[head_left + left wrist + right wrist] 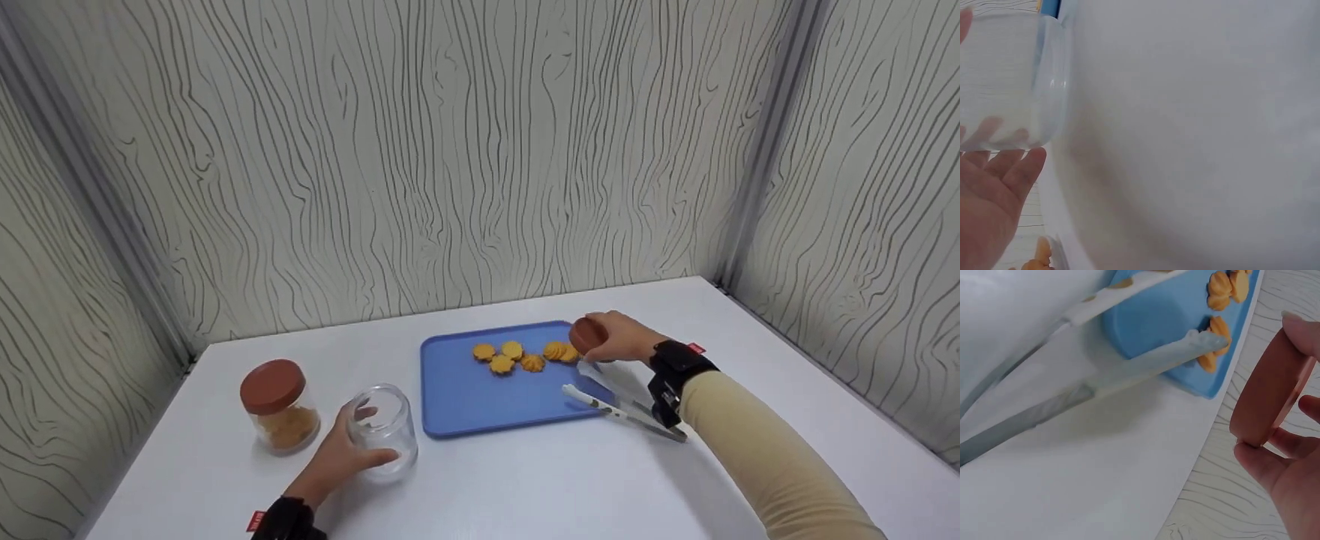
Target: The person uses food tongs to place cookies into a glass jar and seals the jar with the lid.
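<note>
The left hand [341,456] grips one of two glass jars [399,429], the right hand [624,337] one brown lid [586,337], near one tray [465,405], six visible cookies [502,365] and one pair of tongs [616,412].

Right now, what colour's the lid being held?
The lid is reddish-brown, clearest in the right wrist view.

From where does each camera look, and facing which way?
Head: worn there, facing forward and down at the tray; left hand, right hand and sleeve show.
Left wrist: worn there, facing the clear jar and table; left hand shows.
Right wrist: worn there, facing the tongs and held lid; right hand shows.
Head and right wrist share tray, tongs and lid.
</note>
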A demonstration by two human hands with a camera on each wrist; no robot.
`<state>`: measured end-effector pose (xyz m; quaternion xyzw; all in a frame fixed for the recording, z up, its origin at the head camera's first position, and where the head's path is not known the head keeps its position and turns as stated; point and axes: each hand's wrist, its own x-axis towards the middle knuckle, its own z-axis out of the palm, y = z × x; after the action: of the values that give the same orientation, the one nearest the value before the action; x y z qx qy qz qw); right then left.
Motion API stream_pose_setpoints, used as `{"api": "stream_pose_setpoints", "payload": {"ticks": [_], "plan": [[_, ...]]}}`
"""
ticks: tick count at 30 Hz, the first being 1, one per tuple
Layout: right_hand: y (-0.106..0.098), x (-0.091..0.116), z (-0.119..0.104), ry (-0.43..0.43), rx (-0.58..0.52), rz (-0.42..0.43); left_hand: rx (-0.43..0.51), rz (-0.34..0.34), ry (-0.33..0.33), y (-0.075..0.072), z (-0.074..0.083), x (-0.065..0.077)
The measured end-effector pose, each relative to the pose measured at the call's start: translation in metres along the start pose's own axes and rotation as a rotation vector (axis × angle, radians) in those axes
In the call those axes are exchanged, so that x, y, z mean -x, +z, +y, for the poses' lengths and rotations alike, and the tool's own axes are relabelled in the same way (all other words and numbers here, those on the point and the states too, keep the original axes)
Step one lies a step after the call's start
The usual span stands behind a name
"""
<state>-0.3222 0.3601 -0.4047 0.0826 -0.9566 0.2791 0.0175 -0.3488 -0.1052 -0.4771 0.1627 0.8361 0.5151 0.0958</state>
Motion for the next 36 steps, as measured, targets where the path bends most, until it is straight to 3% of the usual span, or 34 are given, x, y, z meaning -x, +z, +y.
{"api": "stream_pose_setpoints", "payload": {"ticks": [10,19,29,36], "plan": [[0.002,0.021,0.032,0.189,0.01,0.054,0.021,0.006,0.014,0.002,-0.002,-0.001],[0.015,0.029,0.051,0.278,0.072,0.062,0.013,0.01,-0.003,0.001,0.0,0.001],[0.031,0.033,0.067,0.268,0.114,0.032,0.012,0.013,-0.019,0.001,0.0,0.0],[0.04,0.037,0.078,0.264,0.181,0.062,-0.002,0.027,-0.046,0.003,0.001,0.0]]}}
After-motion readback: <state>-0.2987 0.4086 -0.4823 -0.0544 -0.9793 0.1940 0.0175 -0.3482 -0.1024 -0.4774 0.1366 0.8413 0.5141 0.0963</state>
